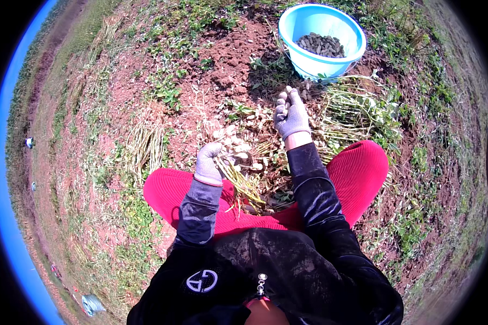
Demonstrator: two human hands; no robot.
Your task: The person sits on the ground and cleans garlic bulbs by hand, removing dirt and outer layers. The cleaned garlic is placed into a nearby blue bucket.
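Note:
My left hand, in a pale knit glove, grips a bunch of peanut plant stems. The stem ends point back toward my lap, and the roots with pale peanut pods lie just beyond the hand. My right hand, gloved alike, is held over the ground in front of the bucket with its fingers curled. Whether pods are inside those fingers is hard to see. Past it stands a light blue plastic bucket, tilted in view, with a heap of peanuts at its bottom.
Pulled peanut plants lie in a pile right of my right hand. A bundle of dry stalks rests at left. My knees in red trousers flank the work area. Reddish soil and low weeds surround me; a pale sack is far left.

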